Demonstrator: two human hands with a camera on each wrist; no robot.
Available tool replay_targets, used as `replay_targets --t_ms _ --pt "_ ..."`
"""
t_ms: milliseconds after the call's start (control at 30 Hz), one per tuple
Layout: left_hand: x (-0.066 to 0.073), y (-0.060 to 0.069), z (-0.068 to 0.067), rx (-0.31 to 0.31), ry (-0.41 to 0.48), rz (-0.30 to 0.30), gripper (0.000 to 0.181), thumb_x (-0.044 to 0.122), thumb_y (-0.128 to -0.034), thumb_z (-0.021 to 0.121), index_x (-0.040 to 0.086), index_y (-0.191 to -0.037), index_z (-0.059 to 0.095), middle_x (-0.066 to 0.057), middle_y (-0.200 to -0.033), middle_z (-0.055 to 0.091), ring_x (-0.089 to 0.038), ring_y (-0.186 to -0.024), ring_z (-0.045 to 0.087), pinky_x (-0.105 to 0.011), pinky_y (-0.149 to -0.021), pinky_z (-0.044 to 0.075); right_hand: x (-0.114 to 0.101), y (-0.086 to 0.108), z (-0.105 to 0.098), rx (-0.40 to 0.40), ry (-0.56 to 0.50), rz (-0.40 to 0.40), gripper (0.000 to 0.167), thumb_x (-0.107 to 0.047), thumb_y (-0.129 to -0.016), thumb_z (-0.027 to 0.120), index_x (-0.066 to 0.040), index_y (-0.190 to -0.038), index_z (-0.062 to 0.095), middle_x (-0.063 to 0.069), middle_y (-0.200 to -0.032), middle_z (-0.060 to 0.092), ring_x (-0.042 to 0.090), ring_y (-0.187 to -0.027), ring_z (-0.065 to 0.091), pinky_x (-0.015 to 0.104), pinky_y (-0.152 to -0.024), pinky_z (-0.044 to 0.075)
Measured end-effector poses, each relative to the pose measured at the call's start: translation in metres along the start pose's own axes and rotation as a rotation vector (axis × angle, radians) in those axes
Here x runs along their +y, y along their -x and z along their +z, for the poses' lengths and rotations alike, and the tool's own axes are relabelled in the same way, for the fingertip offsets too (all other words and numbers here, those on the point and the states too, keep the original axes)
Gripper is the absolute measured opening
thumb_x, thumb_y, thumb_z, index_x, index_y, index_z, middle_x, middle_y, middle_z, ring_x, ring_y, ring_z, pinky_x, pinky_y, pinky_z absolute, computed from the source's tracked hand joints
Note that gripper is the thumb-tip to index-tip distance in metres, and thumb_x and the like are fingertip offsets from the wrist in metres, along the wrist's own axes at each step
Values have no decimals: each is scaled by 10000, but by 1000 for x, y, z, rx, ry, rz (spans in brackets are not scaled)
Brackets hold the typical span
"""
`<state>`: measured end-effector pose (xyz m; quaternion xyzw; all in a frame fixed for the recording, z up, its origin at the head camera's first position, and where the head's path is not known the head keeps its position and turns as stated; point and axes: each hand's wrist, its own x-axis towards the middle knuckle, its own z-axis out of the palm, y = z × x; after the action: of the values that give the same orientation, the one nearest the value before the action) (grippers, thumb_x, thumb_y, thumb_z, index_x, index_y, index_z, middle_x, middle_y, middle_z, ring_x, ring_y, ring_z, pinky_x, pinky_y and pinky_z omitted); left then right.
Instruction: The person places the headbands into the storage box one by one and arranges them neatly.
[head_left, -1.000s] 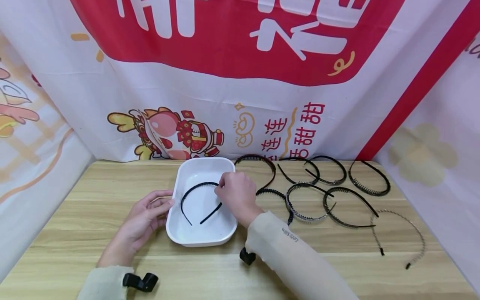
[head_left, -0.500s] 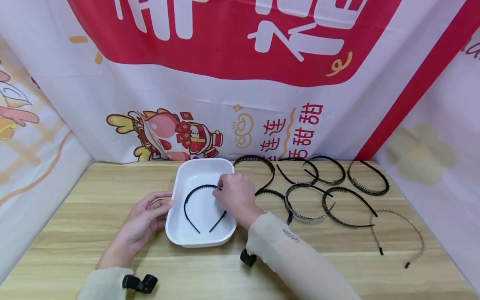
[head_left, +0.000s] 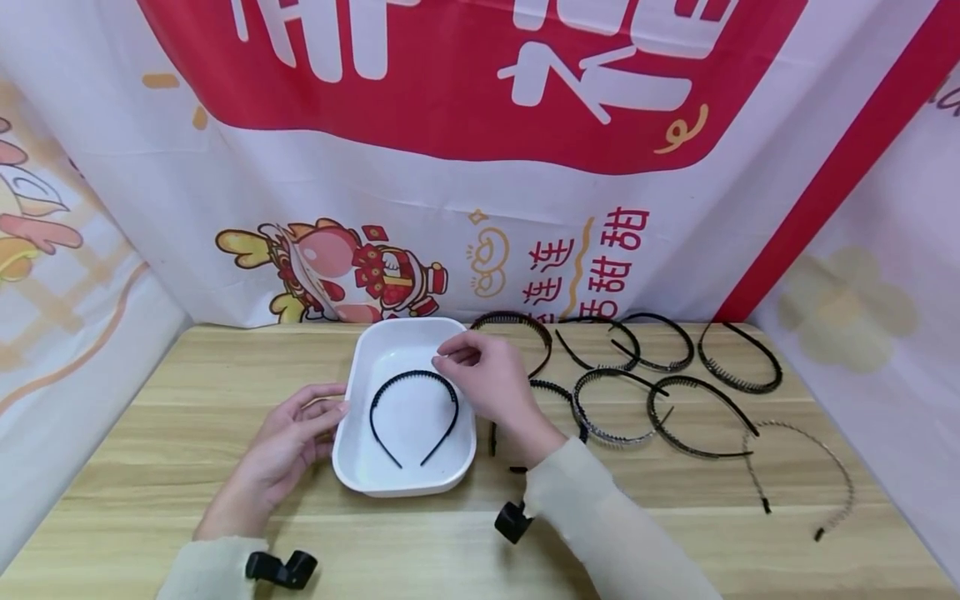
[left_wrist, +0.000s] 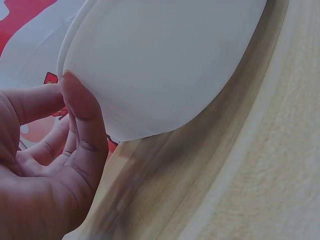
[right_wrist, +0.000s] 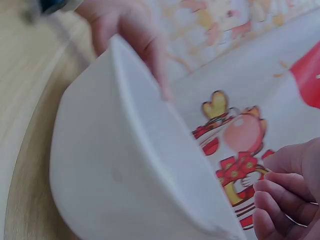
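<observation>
A black toothed headband (head_left: 413,374) lies inside the white plastic tray (head_left: 405,487), its two ends toward the near side. My left hand (head_left: 288,437) holds the tray's left rim, thumb near the edge; the left wrist view shows that thumb (left_wrist: 82,107) against the white wall. Above the tray's right rim hovers my right hand (head_left: 491,379), apart from the headband. Its fingers are loosely bent with nothing between them, as the right hand (right_wrist: 287,192) in the right wrist view also shows. Another black headband (head_left: 555,386) is partly hidden under the right forearm.
Several more headbands spread over the right side of the wooden table (head_left: 187,400), among them a brown one (head_left: 545,333) and a thin wavy one (head_left: 821,454). A printed cloth (head_left: 375,192) hangs along the table's back edge.
The headband has turned and settled in the tray. My right hand has let go of it and drawn back to the right. My left hand has stayed at the tray's rim.
</observation>
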<state>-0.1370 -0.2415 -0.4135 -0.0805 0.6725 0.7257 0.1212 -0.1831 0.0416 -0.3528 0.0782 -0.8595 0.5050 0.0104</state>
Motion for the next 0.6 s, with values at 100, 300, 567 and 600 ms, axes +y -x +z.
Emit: replay_targets --t_ms 100,300,567,600 --pt "-1 0 0 1 5 0 254 201 -1051 715 250 -1294 657 82 -1083 783 -117 -941 748 -309 -801 646 -2 5 -6 1 -50 12 68 -234 -964 816 -189 -1015 810 -17 -943 769 156 -899 693 312 -789 594" --pt "-2 1 0 1 8 -4 262 190 -1051 712 244 -1301 653 80 -1078 783 -116 -940 749 -311 -806 647 0 16 -16 7 -101 -4 71 -203 -942 826 -189 -1011 818 -7 -957 774 161 -907 693 325 -811 596" --pt "-2 0 1 -4 6 -1 269 198 -1053 711 240 -1309 642 84 -1084 785 -115 -953 753 -311 -810 645 17 26 -30 54 -160 28 114 -207 -931 833 -179 -1041 829 5 -969 782 176 -923 678 302 -744 564" --pt "-2 0 1 -4 7 0 270 199 -1053 710 239 -1311 641 84 -1086 785 -114 -954 753 -310 -809 645 20 27 -31 59 -164 39 114 -206 -930 834 -183 -1041 829 7 -972 784 177 -927 677 302 -751 563"
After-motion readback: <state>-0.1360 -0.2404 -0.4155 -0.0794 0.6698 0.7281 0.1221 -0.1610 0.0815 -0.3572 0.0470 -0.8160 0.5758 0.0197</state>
